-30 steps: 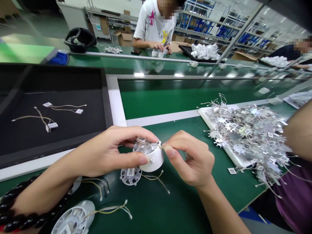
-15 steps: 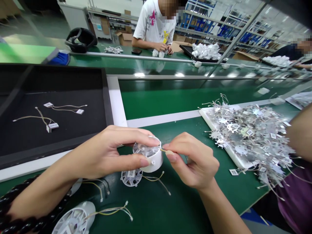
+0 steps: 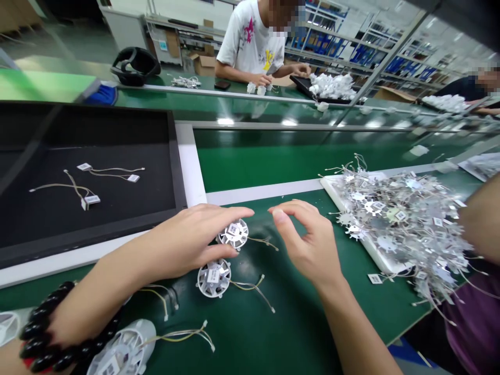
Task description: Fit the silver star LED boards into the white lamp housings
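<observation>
My left hand [image 3: 187, 245] reaches over a white round fan-like part [image 3: 234, 234] on the green table, with the forefinger stretched past its top and the thumb under its near side. A thin wire trails from the part toward my right hand [image 3: 308, 245], which hovers just to its right with fingers apart and holds nothing. A second round part [image 3: 213, 277] with wires lies just below the first. A third round part [image 3: 125, 349] lies at the bottom left beside my bead bracelet [image 3: 47, 333].
A heap of silvery star-shaped plates with wires [image 3: 406, 219] covers a white tray [image 3: 332, 187] at the right. A black tray [image 3: 174, 172] at the left holds a few wired tags [image 3: 88, 199]. Another person's arm [image 3: 480, 219] is at the far right. A co-worker [image 3: 253, 47] sits across the line.
The white round part has gone from being held up between both hands down onto the table. My right hand has let go of the wire and opened.
</observation>
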Demonstrator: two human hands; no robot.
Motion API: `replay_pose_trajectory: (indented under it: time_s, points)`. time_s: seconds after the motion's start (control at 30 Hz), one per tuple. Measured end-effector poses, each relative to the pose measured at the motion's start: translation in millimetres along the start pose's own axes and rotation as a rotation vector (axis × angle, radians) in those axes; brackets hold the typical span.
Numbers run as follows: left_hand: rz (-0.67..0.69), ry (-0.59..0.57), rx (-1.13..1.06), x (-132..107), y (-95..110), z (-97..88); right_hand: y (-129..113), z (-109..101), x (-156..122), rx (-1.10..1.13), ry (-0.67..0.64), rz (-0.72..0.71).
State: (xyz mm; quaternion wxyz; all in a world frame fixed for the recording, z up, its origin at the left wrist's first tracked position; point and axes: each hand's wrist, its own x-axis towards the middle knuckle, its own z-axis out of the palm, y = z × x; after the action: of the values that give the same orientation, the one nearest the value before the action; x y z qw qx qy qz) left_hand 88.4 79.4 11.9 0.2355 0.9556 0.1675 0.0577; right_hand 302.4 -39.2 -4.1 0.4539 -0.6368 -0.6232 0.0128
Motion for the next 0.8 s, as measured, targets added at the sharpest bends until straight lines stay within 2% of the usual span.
replay_pose_trajectory:
  time_s: [0.17,0.27,0.33,0.4,0.43,0.47,0.5,0.53,0.6,0.67,0.8]
  points:
    - [-0.02,-0.06,0.097,7,-6,15.9,3,5,-1,-0.019,-0.041,0.066]
    - [-0.054,0.004,-0.027,5,-2,10.6,4,5,-1,0.029,-0.016,0.099]
    - [-0.118,0.091,-0.296,1,9,2.7,3,5,-2,0.186,-0.009,0.149]
    - [-0.183,0.124,-0.744,-5,25,-2.9,1,5,-5,0.489,-0.056,0.194]
    - [-0.184,0.065,-1.04,-8,33,-3.6,-1,6,-7,0.668,-0.103,0.207]
    - [-0.153,-0.052,-1.3,-11,42,-2.6,-4,7,-10,0.839,-0.155,0.213]
    - [-0.133,-0.145,-1.528,-13,50,-0.2,-8,8,-12,0.983,-0.208,0.219]
    - [-0.093,-0.191,-1.68,-14,57,3.1,-13,9,-14,1.099,-0.246,0.224]
    - [-0.128,-0.215,-1.801,-14,67,10.1,-24,11,-17,1.257,-0.271,0.241]
    - [-0.167,-0.204,-1.832,-11,74,14.9,-33,11,-18,1.354,-0.235,0.258]
    - [-0.178,-0.209,-1.873,-5,78,18.3,-42,11,-18,1.423,-0.189,0.286]
